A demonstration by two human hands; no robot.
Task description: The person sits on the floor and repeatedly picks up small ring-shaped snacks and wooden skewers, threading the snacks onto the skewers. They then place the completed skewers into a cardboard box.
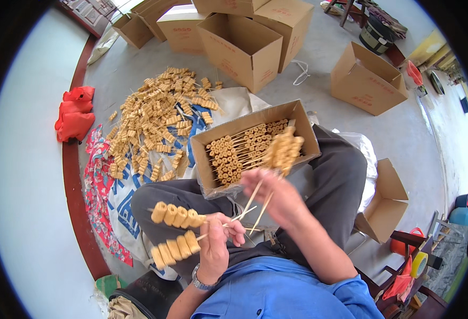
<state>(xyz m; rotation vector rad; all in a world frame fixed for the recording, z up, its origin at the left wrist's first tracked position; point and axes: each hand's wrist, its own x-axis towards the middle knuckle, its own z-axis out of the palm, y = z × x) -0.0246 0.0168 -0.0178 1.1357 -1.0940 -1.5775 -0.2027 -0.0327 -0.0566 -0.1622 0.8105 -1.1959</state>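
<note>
My left hand (215, 250) is closed on the thin sticks of skewers (176, 215) threaded with tan, ridged rolls; the loaded ends point left over my thigh. My right hand (279, 199), slightly blurred, grips the sticks of several more skewers (284, 151). Their rolls are held over the right part of an open cardboard box (309, 135) in front of my lap. Inside the box, similar skewers (226, 159) lie stacked in rows, roll ends showing at the left and sticks running across the middle. The right hand partly hides the box's near edge.
A large heap of loose skewers (154, 119) lies on a white and blue sack (125, 212) at the left, beside a red floral cloth (101, 186). Cardboard boxes (239, 50) stand at the back, another box (369, 80) at the right. A red bag (75, 114) rests by the wall.
</note>
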